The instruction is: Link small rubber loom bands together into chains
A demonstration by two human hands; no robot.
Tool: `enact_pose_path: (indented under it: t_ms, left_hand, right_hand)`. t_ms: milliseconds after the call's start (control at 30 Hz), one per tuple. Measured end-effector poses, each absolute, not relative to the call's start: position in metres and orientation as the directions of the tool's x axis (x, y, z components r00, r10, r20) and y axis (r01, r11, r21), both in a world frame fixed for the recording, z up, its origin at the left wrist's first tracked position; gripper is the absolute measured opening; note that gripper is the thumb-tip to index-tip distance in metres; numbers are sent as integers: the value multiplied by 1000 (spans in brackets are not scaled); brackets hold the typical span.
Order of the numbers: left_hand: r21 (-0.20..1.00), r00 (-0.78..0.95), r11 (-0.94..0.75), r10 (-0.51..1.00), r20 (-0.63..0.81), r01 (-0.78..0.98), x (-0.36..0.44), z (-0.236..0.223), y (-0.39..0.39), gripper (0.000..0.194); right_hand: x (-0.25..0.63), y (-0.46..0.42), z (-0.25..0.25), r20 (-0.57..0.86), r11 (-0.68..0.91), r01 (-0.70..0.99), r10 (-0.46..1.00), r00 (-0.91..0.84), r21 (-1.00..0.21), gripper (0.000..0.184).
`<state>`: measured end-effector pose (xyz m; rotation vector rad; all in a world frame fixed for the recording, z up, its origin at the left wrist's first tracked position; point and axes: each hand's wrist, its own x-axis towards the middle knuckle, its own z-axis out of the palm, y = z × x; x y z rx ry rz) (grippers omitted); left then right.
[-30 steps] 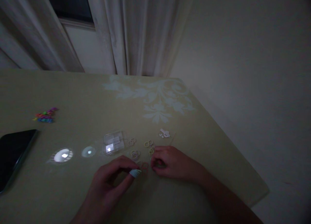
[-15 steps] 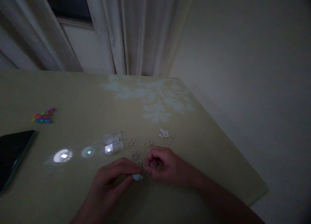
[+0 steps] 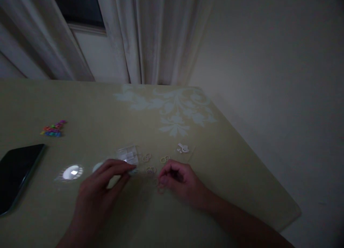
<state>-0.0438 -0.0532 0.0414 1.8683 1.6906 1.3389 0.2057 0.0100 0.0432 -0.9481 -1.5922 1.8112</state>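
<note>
My left hand (image 3: 100, 187) pinches a small pale-blue striped piece (image 3: 132, 172) between thumb and fingers, just below the clear compartment box (image 3: 128, 155). What that piece is, I cannot make out. Farther right, my right hand (image 3: 181, 181) is closed in a pinch, with a small pinkish ring (image 3: 160, 191) at its fingertips. Between the hands lies a little cluster of thin rings (image 3: 150, 170). More rings (image 3: 146, 157) lie beside the box, and a pair of yellowish rings (image 3: 165, 159) sits just above my right hand.
Small white pieces (image 3: 184, 148) lie beyond my right hand. A dark phone (image 3: 20, 172) rests at the left, with a heap of colourful small pieces (image 3: 54, 129) behind it. A shiny round reflective spot (image 3: 72, 172) shows on the table (image 3: 88, 108). Curtains hang behind.
My left hand has moved left and away from my right hand, carrying the pale-blue piece toward the clear box. The right hand has stayed almost in place; a pinkish ring now shows beneath its fingertips.
</note>
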Motion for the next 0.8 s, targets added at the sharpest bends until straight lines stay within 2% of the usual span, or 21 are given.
enact_pose_path:
  t_ms: [67,167,300,400,567,700,800]
  left_hand:
    - [587,-128,-218,862,491,779,-60,39,-51,16]
    - [397,-28,-186,879,476,899,-77,29,-51,28]
    - [190,159,-264,884,440,945,-88,13,-56,45]
    - [83,235,-297,872,430,951,-88,7,-56,51]
    - [21,255,-290,870,422,957,-84,10,-56,53]
    - [31,222,-262,870,440,965,-83,14,-60,44]
    - [78,178,-238,873,454,968,-83,16,-62,42]
  right_hand:
    - [206,13,43,-116,-119,31,820,-560,-992,34]
    - [209,20,43,-54,-28,61,874,-482,-998,32]
    - [214,29,43,-31,24,122,903,-429,-992,32]
    - [215,31,42,-25,31,125,904,-426,-992,31]
    - [214,31,39,0,76,162,907,-422,-984,26]
    - [219,37,40,119,271,331,902,-415,-904,14]
    - [226,45,43,109,397,453,834,-540,-798,4]
